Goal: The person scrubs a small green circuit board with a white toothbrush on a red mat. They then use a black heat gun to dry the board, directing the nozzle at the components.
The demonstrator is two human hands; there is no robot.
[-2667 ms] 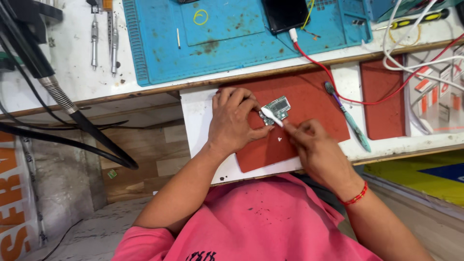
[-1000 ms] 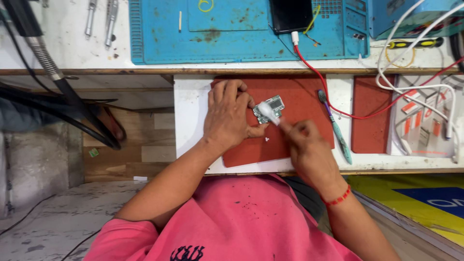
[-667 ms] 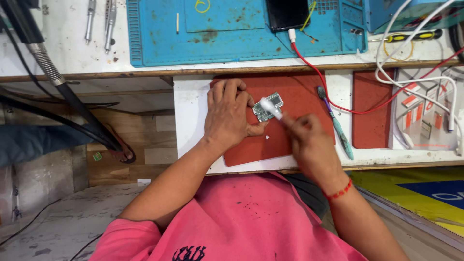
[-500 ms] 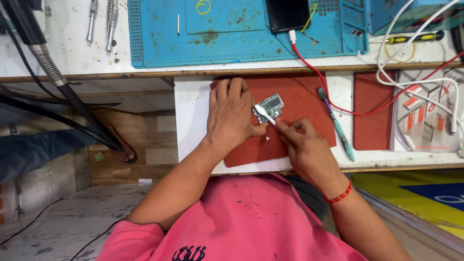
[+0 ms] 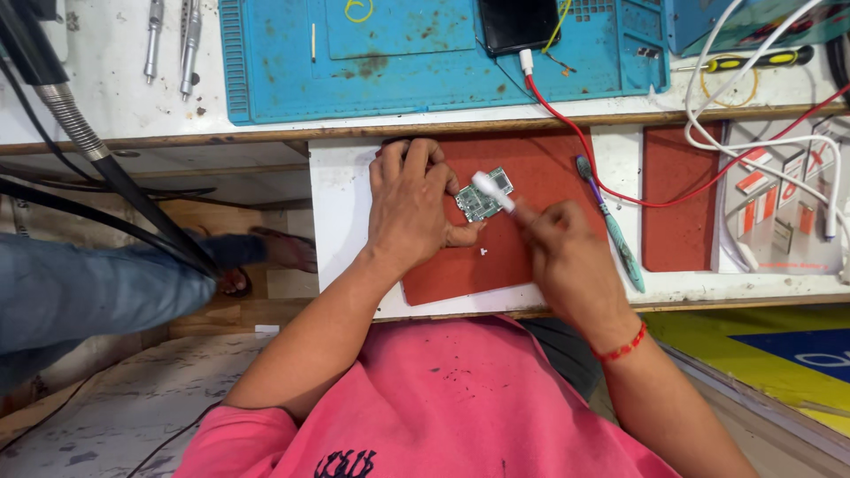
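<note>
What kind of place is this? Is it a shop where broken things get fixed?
Most likely a small repair bench for phones or gadgets. The left hand steadies a little green circuit board on a red mat. Above lie a blue work mat, a dark phone and metal tools.

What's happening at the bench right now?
A person in a pink shirt works on a small green circuit board lying on a red mat. The left hand pins the board down, while the right hand holds a thin white-tipped tool against it; the motion blurs it. A teal brush lies to the right, untouched.
</note>
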